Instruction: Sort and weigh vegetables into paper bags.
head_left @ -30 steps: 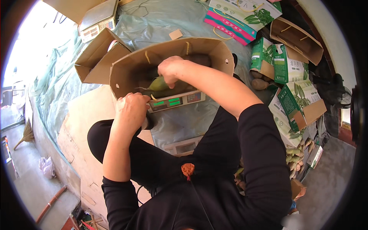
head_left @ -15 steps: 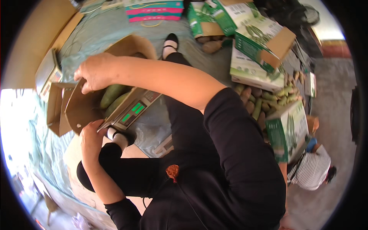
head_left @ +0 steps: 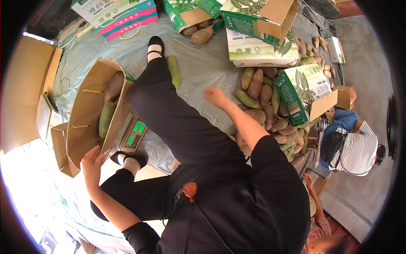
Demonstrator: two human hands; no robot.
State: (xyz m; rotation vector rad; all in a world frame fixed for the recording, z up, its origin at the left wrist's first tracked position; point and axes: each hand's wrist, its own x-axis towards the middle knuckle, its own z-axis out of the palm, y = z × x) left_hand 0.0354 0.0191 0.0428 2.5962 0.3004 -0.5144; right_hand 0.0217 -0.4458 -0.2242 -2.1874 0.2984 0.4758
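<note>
An open cardboard box [head_left: 84, 101] stands tilted on a digital scale [head_left: 132, 135] with green lit digits. Inside lie a long green radish [head_left: 106, 120] and a brownish root vegetable [head_left: 114, 86]. My left hand [head_left: 91, 169] is at the box's near rim, fingers apart; whether they touch the cardboard is hard to tell. To the right, my right hand [head_left: 216, 97] hovers above the plastic-covered floor with its fingers curled in. Nothing shows in it. Between it and my outstretched foot lies a single green radish [head_left: 173, 72].
A heap of green and brownish root vegetables [head_left: 265, 95] lies on the right. Around it stand green-and-white cartons [head_left: 302, 91]. A pink-and-teal box [head_left: 131, 21] stands at the far side. A person in a striped top [head_left: 355, 148] is at the right; another person's hand [head_left: 308, 181] shows lower down.
My right hand has left the box's far rim and swung right. My left hand's fingers have come off the near rim's edge or loosened there. The view has shifted, showing more of the heap.
</note>
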